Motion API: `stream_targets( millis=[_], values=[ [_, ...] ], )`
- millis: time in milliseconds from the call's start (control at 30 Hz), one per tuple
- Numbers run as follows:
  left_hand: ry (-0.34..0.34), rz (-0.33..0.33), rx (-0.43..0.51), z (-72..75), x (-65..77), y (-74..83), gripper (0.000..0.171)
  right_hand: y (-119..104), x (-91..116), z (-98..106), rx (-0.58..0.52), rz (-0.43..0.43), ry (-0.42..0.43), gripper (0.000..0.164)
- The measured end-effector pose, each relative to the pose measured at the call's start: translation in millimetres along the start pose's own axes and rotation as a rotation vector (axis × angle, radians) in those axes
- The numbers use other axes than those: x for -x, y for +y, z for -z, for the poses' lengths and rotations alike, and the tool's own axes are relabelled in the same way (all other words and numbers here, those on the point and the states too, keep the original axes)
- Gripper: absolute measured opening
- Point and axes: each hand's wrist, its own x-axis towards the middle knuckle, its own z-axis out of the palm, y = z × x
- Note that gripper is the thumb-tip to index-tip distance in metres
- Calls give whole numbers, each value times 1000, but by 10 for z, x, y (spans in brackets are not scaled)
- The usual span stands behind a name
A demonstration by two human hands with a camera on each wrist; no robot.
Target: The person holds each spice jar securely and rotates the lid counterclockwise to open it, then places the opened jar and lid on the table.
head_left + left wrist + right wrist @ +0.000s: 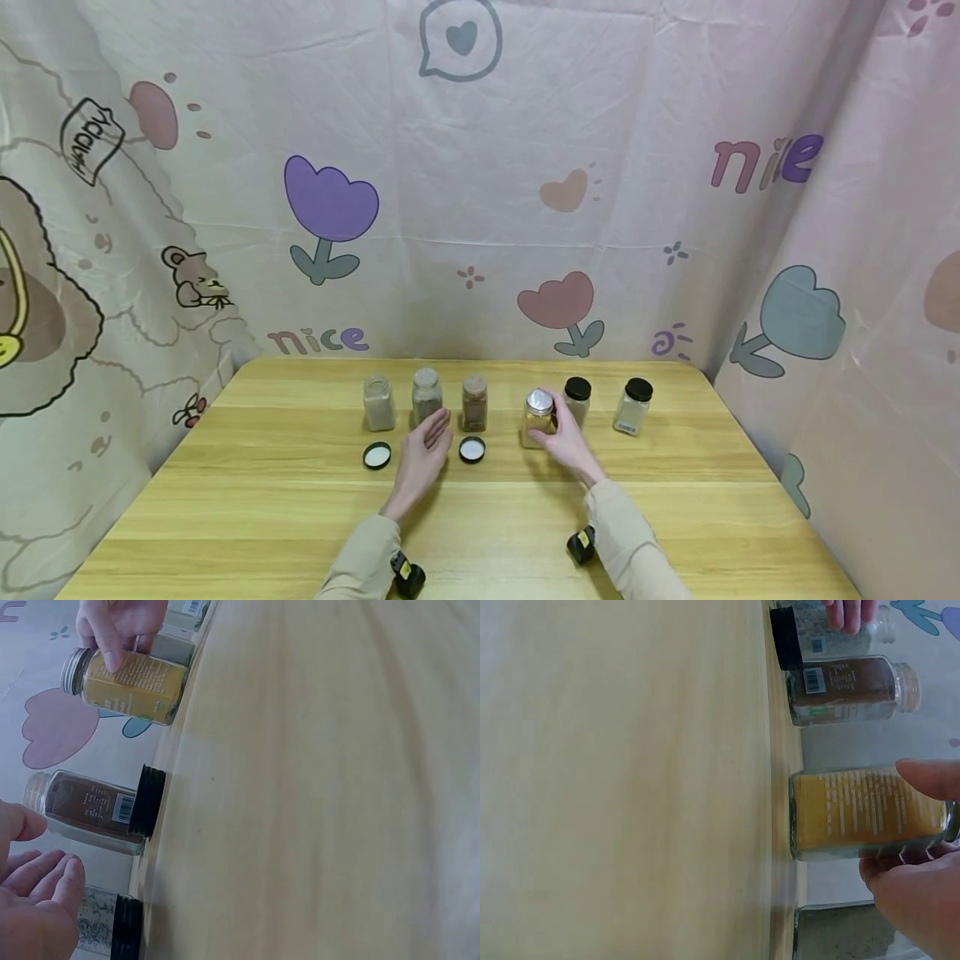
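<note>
My right hand [566, 442] grips a glass spice jar [870, 810] of yellow powder with a silver top, thumb on one side and fingers on the other. My left hand [423, 457] has its fingers extended and apart from the thumb, holding nothing. It is in front of a jar of grey-speckled contents [427, 392], partly covering it. Beside that stands an uncapped jar of brown powder [474, 407], a black lid [472, 450] lying before it. Another black lid [126, 930] shows near the left fingers in the left wrist view.
A jar of pale contents [378, 407] stands at the left, with an upturned black lid [377, 455] in front. To the right are two black-capped jars, a greyish one [577, 402] and a pale one [633, 408]. A printed curtain [480, 208] hangs behind the wooden table [247, 500].
</note>
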Motion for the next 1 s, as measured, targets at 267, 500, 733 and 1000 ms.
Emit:
stream_targets(
  millis=[267,500,733,1000],
  values=[
    [-4,-6,34,-14,37,30,44,2,55,45,-24,-31,-57,69],
    [-19,2,68,-68,102,102,46,-16,160,76,-17,-64,-130,68],
    [-65,-55,130,-180,190,219,49,-46,265,65,-14,-58,-190,66],
    [-121,-127,100,-348,243,342,48,-65,324,14,-16,-38,-206,64]
  ],
)
